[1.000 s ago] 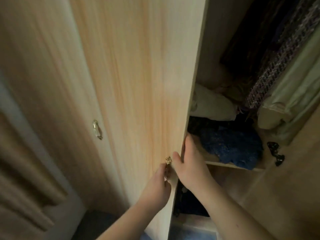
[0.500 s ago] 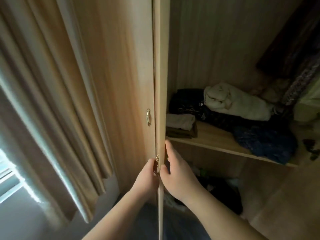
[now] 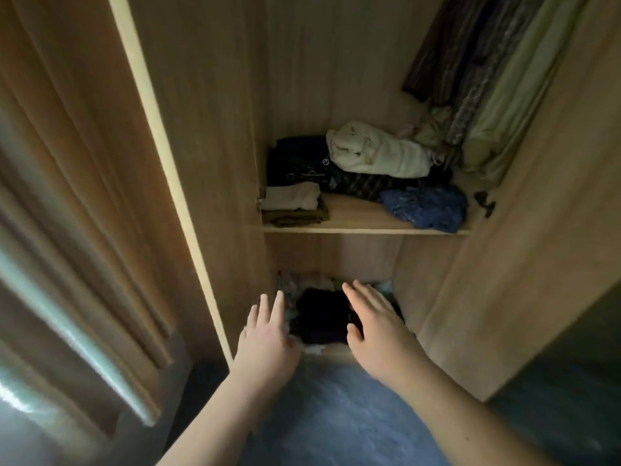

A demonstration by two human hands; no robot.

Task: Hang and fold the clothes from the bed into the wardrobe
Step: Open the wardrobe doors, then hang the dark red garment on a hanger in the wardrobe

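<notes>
I see wardrobe [image 3: 336,62] centre frame. Shelf [image 3: 356,227] has folded stack [image 3: 292,203], white bundle [image 3: 379,153], blue garment [image 3: 426,206]; hanging clothes [image 3: 487,79] upper right. Bottom compartment, lower centre: dark garment [image 3: 322,317]. Left grip [image 3: 267,341] & right grip [image 3: 379,327] spread wide, holding nothing, either side of it.

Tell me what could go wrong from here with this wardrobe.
The blue garment lies bunched at the front edge of the shelf; adding clothes beside it may push it off.
The cream garment sits loosely on the dark folded stack and could slide.
The left hand and right hand reach, open, toward the jumbled pile in the bottom compartment; it may spill out.
</notes>
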